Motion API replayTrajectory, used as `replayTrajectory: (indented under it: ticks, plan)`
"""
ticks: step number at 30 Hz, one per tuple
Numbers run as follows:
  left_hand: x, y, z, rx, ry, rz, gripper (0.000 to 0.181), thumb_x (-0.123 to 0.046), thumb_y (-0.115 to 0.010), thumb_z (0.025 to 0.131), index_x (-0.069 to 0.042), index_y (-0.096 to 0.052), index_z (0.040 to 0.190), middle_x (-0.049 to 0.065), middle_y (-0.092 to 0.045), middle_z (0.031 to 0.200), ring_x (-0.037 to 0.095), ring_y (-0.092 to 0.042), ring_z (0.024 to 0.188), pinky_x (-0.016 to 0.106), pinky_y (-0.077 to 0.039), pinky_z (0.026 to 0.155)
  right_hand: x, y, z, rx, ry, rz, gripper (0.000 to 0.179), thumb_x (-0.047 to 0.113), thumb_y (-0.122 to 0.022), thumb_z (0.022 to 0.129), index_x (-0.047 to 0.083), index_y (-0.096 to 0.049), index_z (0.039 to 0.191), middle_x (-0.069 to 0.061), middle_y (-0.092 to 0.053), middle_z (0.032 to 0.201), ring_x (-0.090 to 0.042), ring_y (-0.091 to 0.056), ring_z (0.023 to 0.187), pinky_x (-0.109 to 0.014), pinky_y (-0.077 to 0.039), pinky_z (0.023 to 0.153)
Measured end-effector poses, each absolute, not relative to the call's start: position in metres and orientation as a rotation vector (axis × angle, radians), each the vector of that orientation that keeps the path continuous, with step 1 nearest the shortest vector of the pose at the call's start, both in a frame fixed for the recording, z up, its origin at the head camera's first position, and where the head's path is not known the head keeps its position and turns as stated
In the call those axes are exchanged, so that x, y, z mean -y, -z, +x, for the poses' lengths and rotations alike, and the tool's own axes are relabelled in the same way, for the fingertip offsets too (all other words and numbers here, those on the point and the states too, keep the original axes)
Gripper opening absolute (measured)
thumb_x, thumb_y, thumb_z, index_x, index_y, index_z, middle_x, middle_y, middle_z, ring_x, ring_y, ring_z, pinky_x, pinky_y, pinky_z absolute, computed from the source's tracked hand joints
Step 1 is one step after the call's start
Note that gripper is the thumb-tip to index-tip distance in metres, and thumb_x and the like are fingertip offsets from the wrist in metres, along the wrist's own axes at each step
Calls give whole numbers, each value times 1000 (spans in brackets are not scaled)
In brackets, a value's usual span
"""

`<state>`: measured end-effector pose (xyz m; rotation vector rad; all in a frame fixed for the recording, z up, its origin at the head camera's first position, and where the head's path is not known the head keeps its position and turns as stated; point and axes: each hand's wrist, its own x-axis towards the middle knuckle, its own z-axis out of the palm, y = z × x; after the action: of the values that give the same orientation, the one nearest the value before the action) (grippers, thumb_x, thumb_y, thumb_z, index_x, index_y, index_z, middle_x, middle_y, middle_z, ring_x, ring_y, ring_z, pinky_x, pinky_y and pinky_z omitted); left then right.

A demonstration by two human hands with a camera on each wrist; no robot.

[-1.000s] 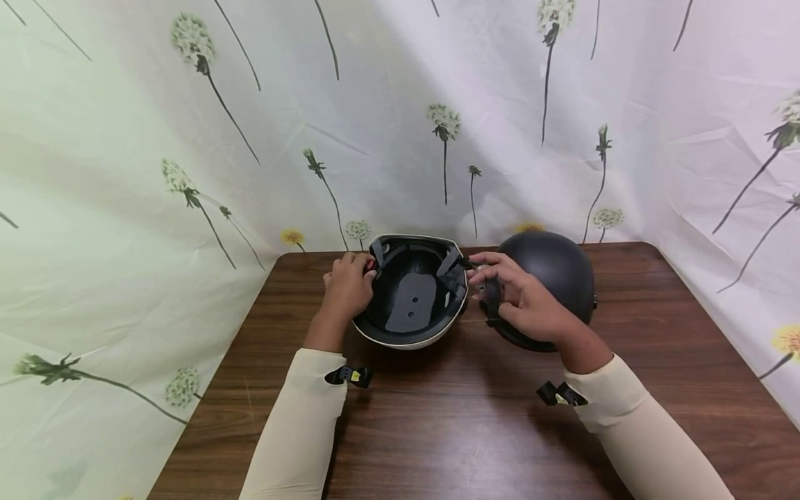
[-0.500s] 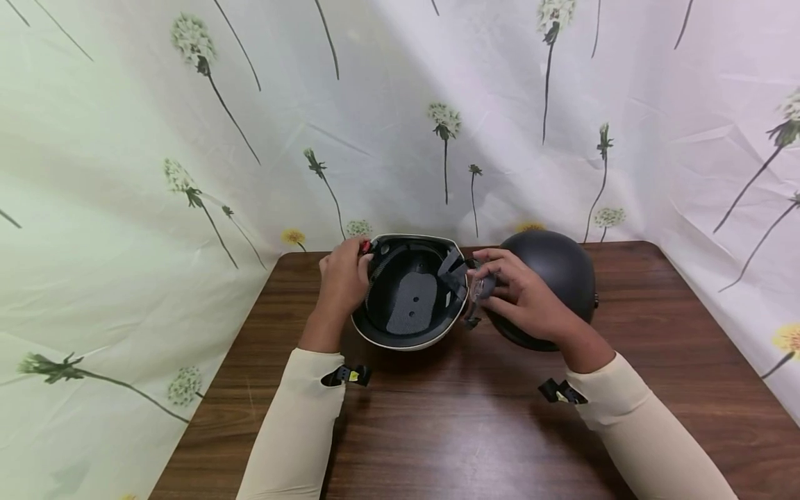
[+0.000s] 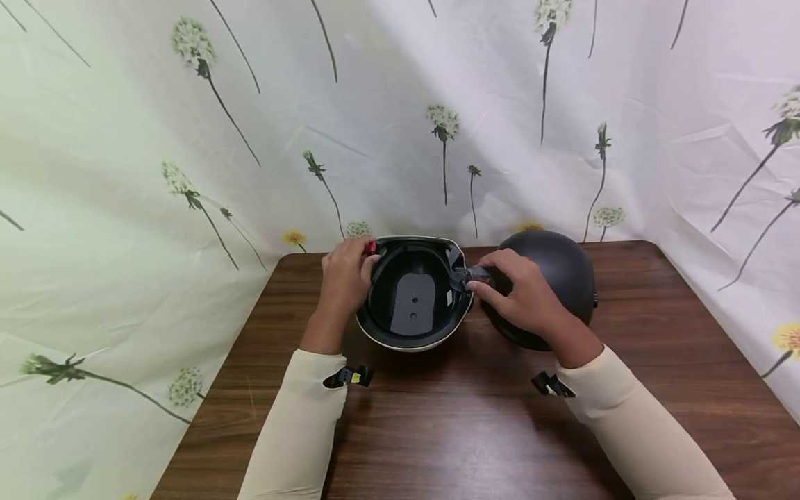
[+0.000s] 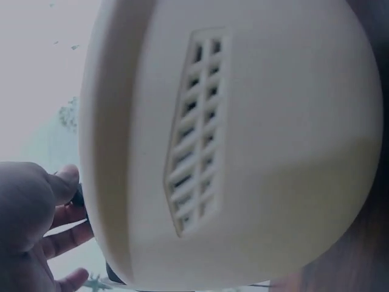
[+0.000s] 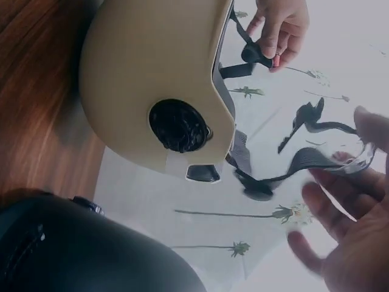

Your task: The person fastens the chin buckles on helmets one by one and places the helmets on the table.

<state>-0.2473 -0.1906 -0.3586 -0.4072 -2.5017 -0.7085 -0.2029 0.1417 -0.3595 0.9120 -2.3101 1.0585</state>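
A cream helmet [image 3: 414,345] lies upside down on the table, its black padded inside facing up. At its left rim my left hand [image 3: 346,274] pinches a black strap end with a red buckle part [image 3: 372,247]; the right wrist view shows this buckle [image 5: 260,56] between thumb and fingers. On the other side my right hand [image 3: 521,295] holds the black chin strap [image 3: 461,278] out from the rim. In the right wrist view a clear plastic piece [image 5: 363,159] and the webbing [image 5: 310,159] lie at the thumb and fingers. Vent slots [image 4: 194,134] mark the cream shell.
A black helmet [image 3: 553,267] sits dome up at the right, close behind my right hand. The brown wooden table [image 3: 437,430] ends at a flower-printed curtain [image 3: 387,139] at the back. Each wrist carries a small black camera mount [image 3: 347,376].
My right hand has taken the dangling strap into a closer grip and swung it toward the cream helmet. My left hand has lifted the red buckle part slightly above the rim.
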Motion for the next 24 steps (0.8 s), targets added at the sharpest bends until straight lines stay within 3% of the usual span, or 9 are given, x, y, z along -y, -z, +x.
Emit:
replayTrajectory:
  ticks: [4, 10, 15, 17, 24]
  plan:
    - [192, 363, -249, 2470, 732, -437, 33, -18, -69, 103, -1, -66, 131, 19, -67, 130, 37, -62, 125, 63, -43, 105, -138, 357, -204, 2259, -1379, 944, 22, 0, -79, 91, 9, -67, 107, -4, -70, 107, -14, -69, 87, -33, -58, 78]
    - [193, 366, -248, 2477, 738, -449, 34, -15, -68, 103, 0, -66, 134, 20, -68, 132, 40, -61, 123, 64, -44, 103, -133, 352, -207, 2257, -1726, 961, 29, -13, -71, 90, -2, -49, 106, -18, -69, 100, -17, -66, 80, -26, -56, 72]
    - [192, 368, -248, 2517, 716, -466, 35, -18, -64, 106, -2, -65, 137, 21, -67, 135, 41, -61, 124, 64, -44, 104, -132, 350, -210, 2337, -1789, 1031, 30, -5, -67, 99, -3, -61, 128, -21, -70, 102, -28, -72, 87, -30, -59, 74]
    - [192, 369, -248, 2542, 702, -477, 35, -20, -63, 107, -3, -64, 137, 21, -67, 134, 41, -60, 124, 65, -44, 104, -131, 349, -211, 2362, -1804, 1052, 29, 0, -67, 101, -1, -66, 130, -20, -71, 102, -31, -72, 88, -31, -59, 74]
    - [191, 371, -247, 2596, 688, -476, 36, -24, -62, 108, -5, -63, 139, 19, -67, 132, 39, -60, 123, 65, -43, 103, -125, 353, -213, 2376, -1813, 982, 15, 1, -80, 91, 2, -70, 102, -13, -69, 93, -18, -62, 71, -29, -53, 64]
